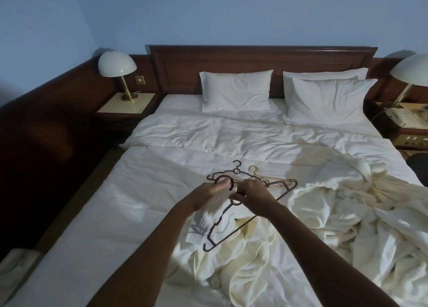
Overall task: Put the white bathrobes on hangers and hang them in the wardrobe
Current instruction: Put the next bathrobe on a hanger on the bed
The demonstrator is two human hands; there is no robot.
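The right hand (251, 196) pinches the dark hanger (234, 223) at its neck; the left hand (206, 196) grips its hook. The hanger's long axis runs diagonally below both grips. The bathrobe (254, 255) lies directly beneath, nearer the right hand.

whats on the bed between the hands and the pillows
In the head view, two hangers lie there: a dark hanger and a beige hanger. Past them, only bedding up to the pillows.
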